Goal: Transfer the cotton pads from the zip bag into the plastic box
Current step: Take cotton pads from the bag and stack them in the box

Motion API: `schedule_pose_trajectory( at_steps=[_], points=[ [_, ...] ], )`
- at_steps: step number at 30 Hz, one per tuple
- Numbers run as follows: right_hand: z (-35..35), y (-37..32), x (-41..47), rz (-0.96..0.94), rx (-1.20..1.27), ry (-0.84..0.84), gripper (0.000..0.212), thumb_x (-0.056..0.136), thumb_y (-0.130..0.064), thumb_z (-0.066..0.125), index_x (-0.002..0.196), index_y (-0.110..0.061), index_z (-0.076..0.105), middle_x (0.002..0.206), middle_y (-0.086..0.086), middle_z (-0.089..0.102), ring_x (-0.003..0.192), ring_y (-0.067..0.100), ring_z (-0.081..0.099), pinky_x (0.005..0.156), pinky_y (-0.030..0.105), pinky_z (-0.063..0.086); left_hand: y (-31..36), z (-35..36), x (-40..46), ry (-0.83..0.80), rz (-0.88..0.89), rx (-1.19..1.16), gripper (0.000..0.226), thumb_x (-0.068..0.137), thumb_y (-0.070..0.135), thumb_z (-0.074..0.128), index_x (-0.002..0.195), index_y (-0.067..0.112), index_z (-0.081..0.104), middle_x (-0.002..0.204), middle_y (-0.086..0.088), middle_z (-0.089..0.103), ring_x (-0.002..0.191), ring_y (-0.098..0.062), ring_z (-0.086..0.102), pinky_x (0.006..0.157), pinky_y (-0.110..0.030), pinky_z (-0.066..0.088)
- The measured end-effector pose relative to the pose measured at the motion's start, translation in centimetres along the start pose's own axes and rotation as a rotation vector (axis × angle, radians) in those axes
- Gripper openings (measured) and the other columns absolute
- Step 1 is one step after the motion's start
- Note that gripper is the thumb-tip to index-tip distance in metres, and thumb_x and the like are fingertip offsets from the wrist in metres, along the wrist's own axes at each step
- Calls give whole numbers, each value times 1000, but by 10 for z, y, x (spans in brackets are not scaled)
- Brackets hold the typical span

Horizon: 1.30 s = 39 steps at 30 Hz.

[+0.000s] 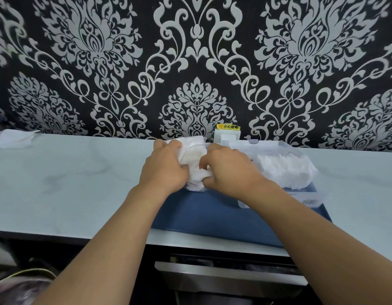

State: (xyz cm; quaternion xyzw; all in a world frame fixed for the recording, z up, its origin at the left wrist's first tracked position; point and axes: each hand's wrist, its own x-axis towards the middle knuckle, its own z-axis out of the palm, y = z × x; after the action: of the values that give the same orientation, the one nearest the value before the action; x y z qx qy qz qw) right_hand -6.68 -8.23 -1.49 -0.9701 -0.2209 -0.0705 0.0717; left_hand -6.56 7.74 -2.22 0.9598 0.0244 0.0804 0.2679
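Note:
A clear zip bag point(191, 155) stuffed with white cotton pads lies on the blue mat point(212, 214) at the middle of the counter. My left hand point(165, 166) grips the bag's left side. My right hand point(228, 167) pinches cotton pads point(197, 176) at the bag's near end, fingers curled into the white bundle. Just right of my hands stands the clear plastic box point(309, 199), its lid up at the back, with a row of white cotton pads point(283, 168) inside it.
A white wall socket point(227, 135) with a yellow warning label sits behind the bag. A white cloth point(14, 138) lies at the counter's far left. Below the counter edge a drawer point(230, 274) stands partly open.

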Motion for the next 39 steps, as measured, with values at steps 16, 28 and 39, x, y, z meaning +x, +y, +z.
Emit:
schedule_pose_trajectory(
  at_steps=[16,28,39],
  points=[
    [-18,8,-22,-58,638,165,12,80,-11,69,87,-17,61,66,-13,60,60,3,50,59,25,42,-8,-10,2,-64,48,-19,59,83,22,70,138,24,50,137,1,42,109,-31,60,95,-42,49],
    [-36,55,-38,381,1395,132,15,96,-17,62,108,-14,71,89,7,58,65,10,42,51,22,31,58,-21,-31,146,311,-941,46,85,39,60,129,25,59,129,10,60,115,1,58,100,-24,47],
    [-40,55,-49,167,1005,398,19,91,-11,68,108,-17,75,99,-4,66,77,0,57,68,18,46,83,9,-27,-228,58,-1098,30,96,0,60,109,25,69,111,-8,73,89,-17,76,69,-31,62]
  ],
)
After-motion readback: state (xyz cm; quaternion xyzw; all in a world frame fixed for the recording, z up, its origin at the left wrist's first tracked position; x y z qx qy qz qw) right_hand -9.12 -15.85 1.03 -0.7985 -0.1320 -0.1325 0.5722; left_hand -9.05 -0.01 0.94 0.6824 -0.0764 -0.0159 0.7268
